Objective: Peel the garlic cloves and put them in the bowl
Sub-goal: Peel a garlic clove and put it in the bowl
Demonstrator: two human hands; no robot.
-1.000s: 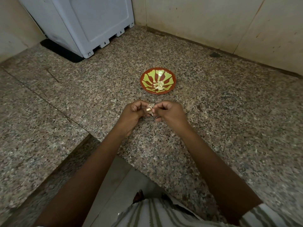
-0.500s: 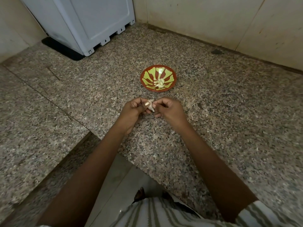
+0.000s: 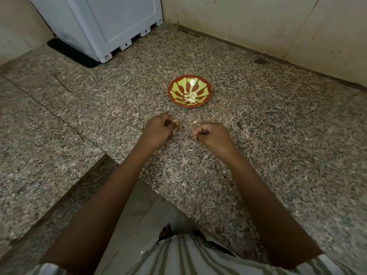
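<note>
A red bowl with yellow-green petals (image 3: 179, 87) stands on the granite counter beyond my hands, with several peeled garlic cloves (image 3: 191, 96) heaped at its centre. My left hand (image 3: 157, 129) is curled and pinches a garlic clove (image 3: 176, 124) with papery skin hanging from it, at its thumb side. My right hand (image 3: 213, 134) is a short gap to the right, fingers curled, with nothing visible in it. Both hands hover just above the counter, nearer to me than the bowl.
A scrap of garlic skin (image 3: 191, 151) lies on the speckled granite counter (image 3: 278, 145) below the gap between my hands. A white appliance (image 3: 111, 22) stands at the back left corner. Tiled walls close off the back. The counter edge drops off near my body.
My hands were together working on the clove; they have pulled apart. The clove stays in my left hand and the right hand has moved off to the right.
</note>
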